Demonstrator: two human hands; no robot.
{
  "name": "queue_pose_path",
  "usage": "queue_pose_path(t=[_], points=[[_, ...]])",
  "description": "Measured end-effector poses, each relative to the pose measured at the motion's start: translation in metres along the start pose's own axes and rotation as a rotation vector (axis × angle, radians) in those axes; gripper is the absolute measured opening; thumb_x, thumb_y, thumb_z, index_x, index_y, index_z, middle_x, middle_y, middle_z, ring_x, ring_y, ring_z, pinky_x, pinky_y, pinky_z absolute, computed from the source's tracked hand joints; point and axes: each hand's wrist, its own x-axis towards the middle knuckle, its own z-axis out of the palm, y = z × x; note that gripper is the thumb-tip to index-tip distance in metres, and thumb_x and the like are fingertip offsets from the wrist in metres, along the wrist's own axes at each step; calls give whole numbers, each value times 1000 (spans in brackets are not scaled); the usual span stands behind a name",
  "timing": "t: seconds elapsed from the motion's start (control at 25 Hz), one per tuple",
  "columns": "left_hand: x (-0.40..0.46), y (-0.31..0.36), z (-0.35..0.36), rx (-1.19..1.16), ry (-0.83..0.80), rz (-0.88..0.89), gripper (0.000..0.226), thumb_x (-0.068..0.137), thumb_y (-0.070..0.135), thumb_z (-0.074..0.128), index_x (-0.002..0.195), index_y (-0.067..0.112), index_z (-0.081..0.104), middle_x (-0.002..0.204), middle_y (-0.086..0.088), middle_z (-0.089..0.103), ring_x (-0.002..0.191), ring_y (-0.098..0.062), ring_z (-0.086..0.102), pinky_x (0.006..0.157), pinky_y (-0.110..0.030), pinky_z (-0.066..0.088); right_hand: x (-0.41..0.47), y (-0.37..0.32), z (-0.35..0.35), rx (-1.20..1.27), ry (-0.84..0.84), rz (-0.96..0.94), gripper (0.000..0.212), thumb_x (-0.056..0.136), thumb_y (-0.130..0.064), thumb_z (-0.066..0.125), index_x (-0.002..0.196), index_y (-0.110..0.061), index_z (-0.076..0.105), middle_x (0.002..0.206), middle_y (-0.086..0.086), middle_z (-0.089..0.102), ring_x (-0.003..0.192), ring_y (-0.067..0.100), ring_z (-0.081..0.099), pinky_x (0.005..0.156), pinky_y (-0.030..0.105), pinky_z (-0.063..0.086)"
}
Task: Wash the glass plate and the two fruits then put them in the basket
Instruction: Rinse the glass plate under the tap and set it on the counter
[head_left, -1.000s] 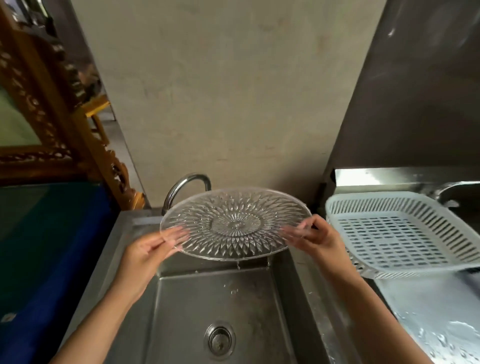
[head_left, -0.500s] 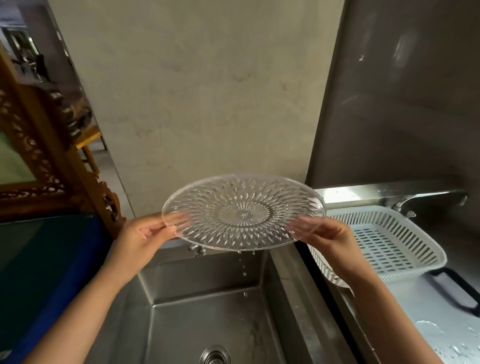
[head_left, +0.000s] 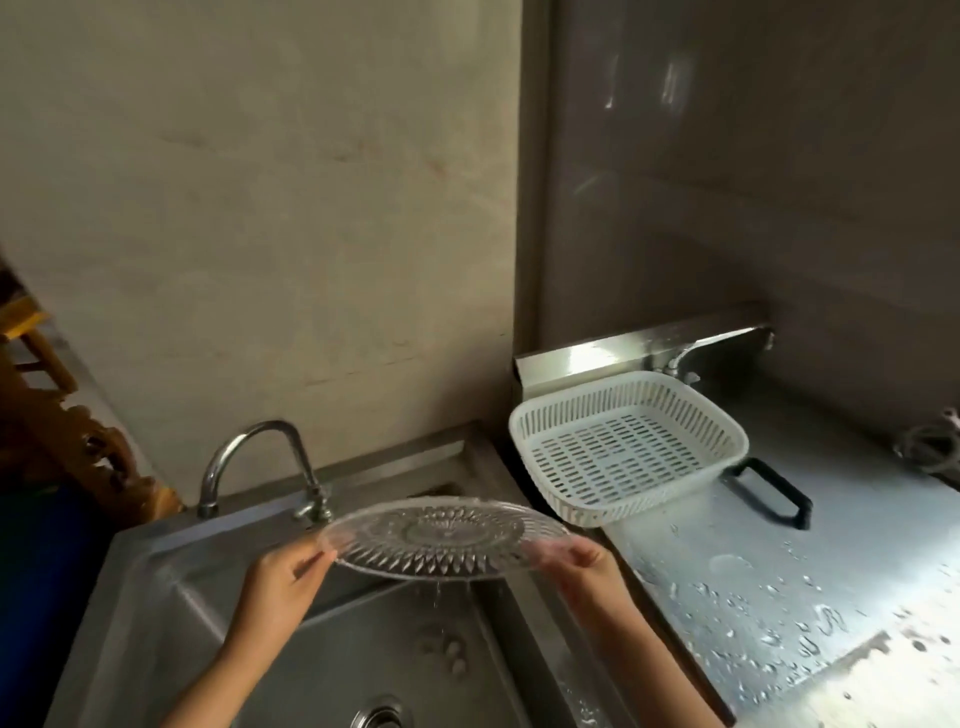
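Observation:
A clear cut-glass plate (head_left: 447, 538) hangs nearly flat over the steel sink (head_left: 363, 654), and water drips from its near edge. My left hand (head_left: 283, 582) grips its left rim and my right hand (head_left: 582, 569) grips its right rim. The white slotted basket (head_left: 628, 447) stands empty on the steel counter to the right of the plate, a short gap away. No fruit is in view.
A curved steel tap (head_left: 265, 462) rises behind the plate, off. The wet steel counter (head_left: 779, 597) carries a black handle (head_left: 774, 491) just past the basket. A second tap (head_left: 696, 358) sits behind the basket. Carved wooden furniture (head_left: 62, 436) stands at the far left.
The view has swung right and up, so the basket and counter now show fully. The plate has tipped from facing me to nearly flat, still held over the sink by both hands.

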Motion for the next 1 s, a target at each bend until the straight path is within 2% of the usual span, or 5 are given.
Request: queue_pose_path(t=[0.08, 0.28, 0.44, 0.56, 1.0], points=[[0, 1, 19, -49, -82, -55, 34, 76, -15, 61, 97, 11, 70, 100, -15, 73, 84, 15, 64, 81, -5, 48, -12, 7, -17, 74, 46, 44, 25, 56, -17, 86, 73, -5, 72, 78, 17, 70, 81, 25, 58, 72, 30, 48], [20, 48, 79, -296, -207, -178, 40, 84, -17, 47, 112, 9, 57, 99, -13, 68, 71, 0, 71, 64, -10, 55, -28, -20, -83, 145, 170, 22, 27, 73, 16, 64, 91, -3, 65, 88, 19, 75, 80, 28, 73, 68, 29, 61], [34, 96, 136, -461, -385, -298, 38, 88, -4, 51, 119, 17, 52, 93, -8, 70, 71, -15, 70, 56, -18, 58, -48, -64, -150, -29, 270, -22, 28, 80, 9, 61, 104, -3, 64, 92, 12, 75, 81, 29, 73, 72, 32, 61], [27, 120, 180, -521, -493, -421, 38, 86, -5, 54, 121, 8, 52, 92, -13, 69, 73, -24, 66, 52, -21, 58, -68, -81, -195, -54, 344, 13, 30, 81, 10, 59, 109, 0, 63, 92, 16, 67, 75, 28, 71, 67, 28, 61], [0, 129, 306, -384, -728, -685, 41, 85, -9, 51, 124, -1, 48, 105, -14, 62, 70, -23, 66, 53, -24, 58, -95, -30, -290, 19, 592, 199, 33, 82, 18, 51, 114, 11, 58, 80, 15, 59, 70, 29, 65, 55, 23, 60]])
